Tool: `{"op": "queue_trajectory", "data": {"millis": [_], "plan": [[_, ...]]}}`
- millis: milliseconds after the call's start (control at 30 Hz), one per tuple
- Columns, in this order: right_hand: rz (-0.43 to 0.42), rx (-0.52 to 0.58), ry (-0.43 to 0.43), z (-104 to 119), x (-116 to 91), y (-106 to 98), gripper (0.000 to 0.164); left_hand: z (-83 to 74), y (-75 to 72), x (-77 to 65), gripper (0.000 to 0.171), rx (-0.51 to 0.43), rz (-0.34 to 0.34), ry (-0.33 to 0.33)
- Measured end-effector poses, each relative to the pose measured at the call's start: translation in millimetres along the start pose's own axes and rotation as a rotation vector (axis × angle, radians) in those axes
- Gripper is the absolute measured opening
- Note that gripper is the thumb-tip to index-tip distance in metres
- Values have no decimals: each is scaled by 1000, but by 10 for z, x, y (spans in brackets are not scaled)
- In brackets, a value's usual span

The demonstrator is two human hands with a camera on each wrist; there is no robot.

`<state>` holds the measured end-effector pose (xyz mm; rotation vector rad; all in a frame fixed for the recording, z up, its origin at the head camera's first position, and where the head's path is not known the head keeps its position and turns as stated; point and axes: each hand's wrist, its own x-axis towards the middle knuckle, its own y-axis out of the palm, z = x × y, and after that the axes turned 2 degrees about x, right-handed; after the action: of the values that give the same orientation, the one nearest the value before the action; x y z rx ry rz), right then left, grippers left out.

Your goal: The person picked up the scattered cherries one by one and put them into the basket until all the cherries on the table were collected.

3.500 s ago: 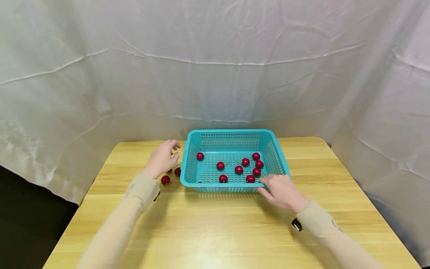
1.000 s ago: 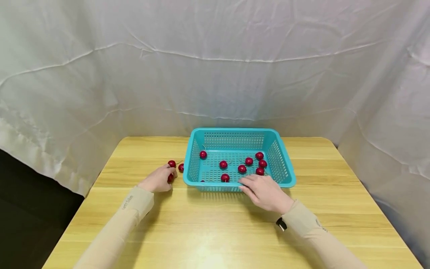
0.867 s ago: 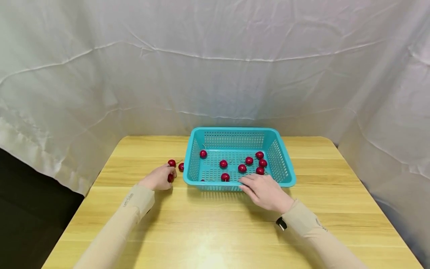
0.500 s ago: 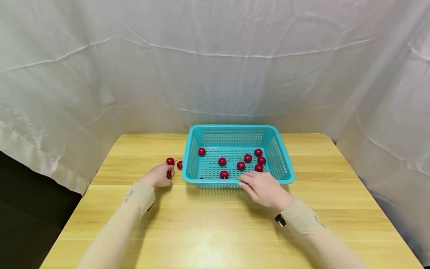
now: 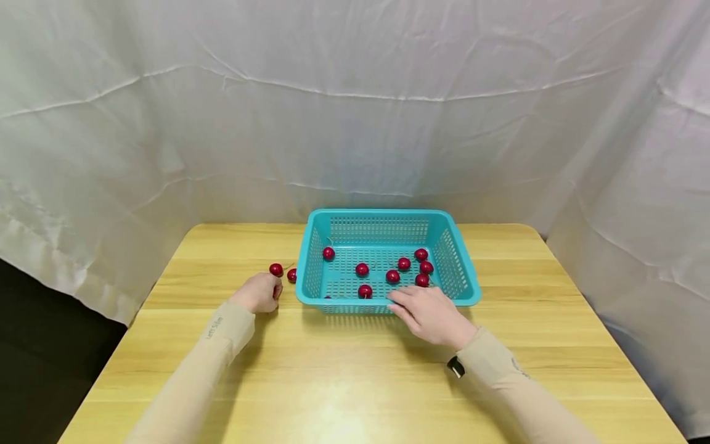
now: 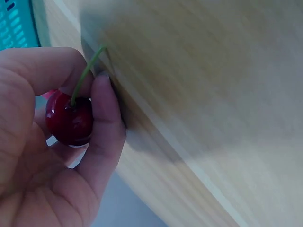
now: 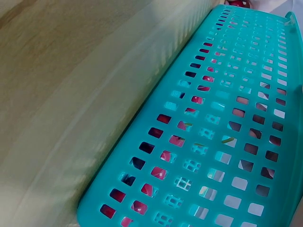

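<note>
My left hand [image 5: 257,293] is low over the table, left of the turquoise basket [image 5: 341,303]. Thumb and fingers pinch a dark red cherry [image 6: 70,120], whose green stem sticks up between them in the left wrist view. Two other cherries lie just beyond this hand, one [image 5: 275,269] farther left and one [image 5: 292,275] close to the basket's side. My right hand [image 5: 432,314] grips the basket's front rim, fingers over the inside and thumb outside. Through the holes of the basket wall, the right wrist view shows bits of red fruit and of fingers.
Several cherries, such as one near the middle [image 5: 362,269], are spread over the basket floor. The wooden table [image 5: 333,376] ends at a pale hanging cloth [image 5: 355,142] behind and at the sides. Black material [image 5: 50,345] shows at the left.
From above the table, my left hand has come down to a cherry, and its fingers have closed round it. My right hand has shifted left along the basket's front rim.
</note>
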<state>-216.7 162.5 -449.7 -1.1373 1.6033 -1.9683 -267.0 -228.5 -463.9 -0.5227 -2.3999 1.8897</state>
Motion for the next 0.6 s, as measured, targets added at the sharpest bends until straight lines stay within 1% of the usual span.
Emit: {"op": "queue_trajectory", "data": {"millis": [67,167,300,367,600], "plan": [[4,2,3,-1,-2,-5,25,-7,3,4,23,12,3,-5],[7,1,5,-5,-1,-2,25,-17,-11,-11,23,6,6,-14],[1,-3,7,-17,1,9,24,-24,-41,-29,22,-11,1,-12],[-2,-5,6,-20,1,13,25,-20,-53,-38,21,-11,-3,-1],[-1,1,10,-9,-10,13,25,-9,-80,-42,20,-27,27,-33]]}}
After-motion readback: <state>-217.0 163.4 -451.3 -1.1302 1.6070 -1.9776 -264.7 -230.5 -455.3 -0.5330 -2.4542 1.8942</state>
